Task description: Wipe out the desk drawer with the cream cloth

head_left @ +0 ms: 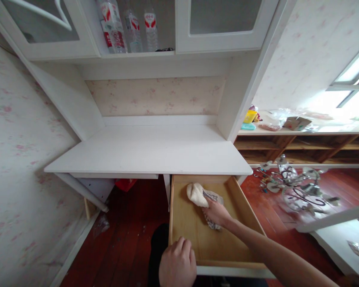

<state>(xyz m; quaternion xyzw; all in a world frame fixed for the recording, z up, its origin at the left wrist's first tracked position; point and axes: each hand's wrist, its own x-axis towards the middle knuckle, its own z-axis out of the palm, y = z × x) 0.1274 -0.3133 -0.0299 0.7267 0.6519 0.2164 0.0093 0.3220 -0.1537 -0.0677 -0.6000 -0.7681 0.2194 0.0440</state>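
A wooden drawer [214,247] with a white front is pulled out from under the right side of the white desk [155,149]. Inside it, my right hand [217,211] is closed on a cloth [197,194], cream at one end and grey-patterned where it hangs below my fingers. The cloth lies against the drawer's bottom, towards the back. My left hand [178,263] is curled over the front left corner of the drawer, fingers bent and their tips hidden.
Above the desk, plastic bottles [151,30] stand in an open cabinet section between glazed doors. A chandelier [299,185] lies on the red wood floor at right, near a low shelf unit [266,142] with bags and a box on top. Floral-papered wall [20,159] borders the left.
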